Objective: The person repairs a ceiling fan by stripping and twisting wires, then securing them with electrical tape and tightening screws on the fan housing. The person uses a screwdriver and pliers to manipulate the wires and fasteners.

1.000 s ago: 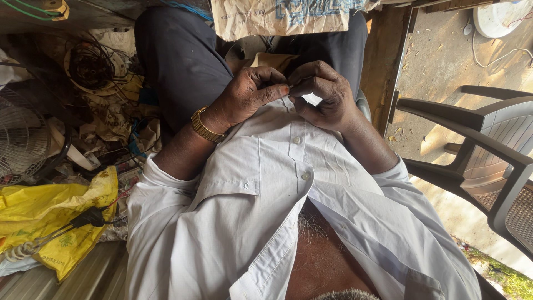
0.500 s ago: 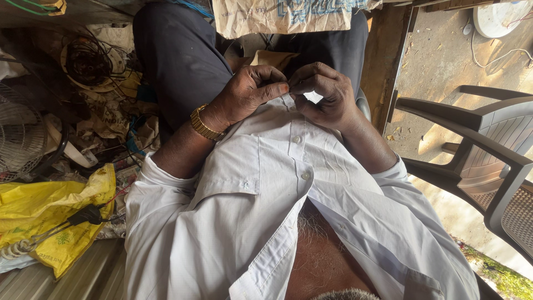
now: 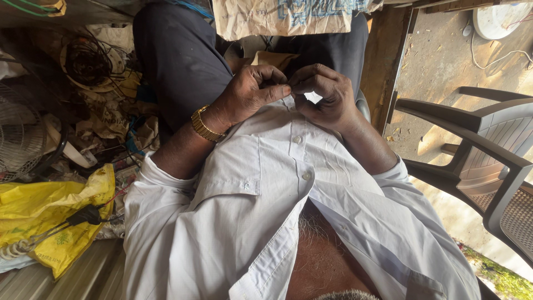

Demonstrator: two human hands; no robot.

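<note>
I look down at my own white shirt [image 3: 250,183], which hangs open over the chest. My left hand [image 3: 250,94], with a gold wristband, pinches the shirt's front edge near the bottom. My right hand [image 3: 325,97] meets it there, fingers curled around the same edge. A white button [image 3: 297,139] and another one [image 3: 306,176] sit on the placket below the hands. Whatever lies between the fingertips is hidden. My dark trousers [image 3: 177,55] show beyond the hands.
A grey plastic chair [image 3: 483,161] stands at the right on a dirt floor. At the left lie a yellow plastic bag [image 3: 44,216], a fan grille [image 3: 19,133], cables and scrap. A printed sack [image 3: 277,16] hangs at the top.
Both hands have shifted slightly on the shirt's lower edge and stay pressed together; the view has barely moved.
</note>
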